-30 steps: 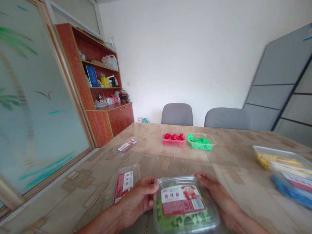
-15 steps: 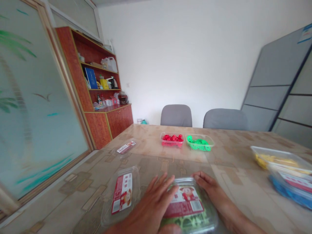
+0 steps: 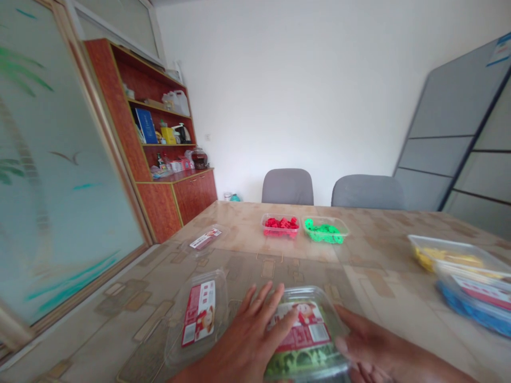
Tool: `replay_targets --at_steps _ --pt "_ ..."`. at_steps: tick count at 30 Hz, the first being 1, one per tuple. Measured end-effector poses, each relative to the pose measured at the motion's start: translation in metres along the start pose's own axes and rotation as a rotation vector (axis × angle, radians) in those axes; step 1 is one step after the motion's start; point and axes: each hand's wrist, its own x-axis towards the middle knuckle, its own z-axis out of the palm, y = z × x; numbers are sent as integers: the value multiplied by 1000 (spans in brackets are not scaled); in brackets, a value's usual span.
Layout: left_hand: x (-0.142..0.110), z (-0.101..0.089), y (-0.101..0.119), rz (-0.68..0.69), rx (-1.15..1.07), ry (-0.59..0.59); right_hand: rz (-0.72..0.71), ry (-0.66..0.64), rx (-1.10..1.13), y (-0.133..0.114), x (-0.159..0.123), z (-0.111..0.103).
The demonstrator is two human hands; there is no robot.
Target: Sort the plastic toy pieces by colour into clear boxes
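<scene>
A clear plastic container (image 3: 307,361) with pale green pieces inside stands at the table's near edge, its lid (image 3: 303,324) bearing a red and white label. My left hand (image 3: 251,332) lies over the lid's left side, fingers spread. At the container's right side, my right hand (image 3: 371,340) is closed around the near corner, thumb at the lid's rim and fingers lower down, partly hidden. Just left of my left hand, a loose clear lid (image 3: 199,314) with a similar label lies flat on the table.
Farther back stand a tub of red pieces (image 3: 280,227) and a tub of green pieces (image 3: 325,232). Another labelled lid (image 3: 205,238) lies at the back left. On the right are a tub of yellow pieces (image 3: 447,255) and a lidded tub of blue pieces (image 3: 475,308). Two grey chairs (image 3: 287,186) stand behind the table.
My right hand has slid from the container's far right corner toward me, down to its near right side. My left hand stays on the lid, with little movement.
</scene>
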Motion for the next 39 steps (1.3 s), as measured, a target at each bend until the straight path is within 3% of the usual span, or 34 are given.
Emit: replay_targets --at_steps 7,11,14,18,23,30,33,39 --pt "-3 11 -1 13 26 24 15 154 107 9 -2 11" --pt "-5 16 -2 -23 51 36 -30 156 71 12 0 12" --pt "-5 22 -10 38 72 78 -62 150 -14 20 6 7" --pt "-4 27 -18 130 141 182 -172 280 -290 26 14 0" --pt "-1 24 -15 126 201 195 -575 588 -885 11 7 5" --pt "1 32 -15 58 182 239 -975 454 -1494 30 29 6" --pt "3 32 -14 64 170 234 -1008 433 -1567 34 37 4" --pt "14 14 -3 50 221 64 -980 477 -1624 32 39 9"
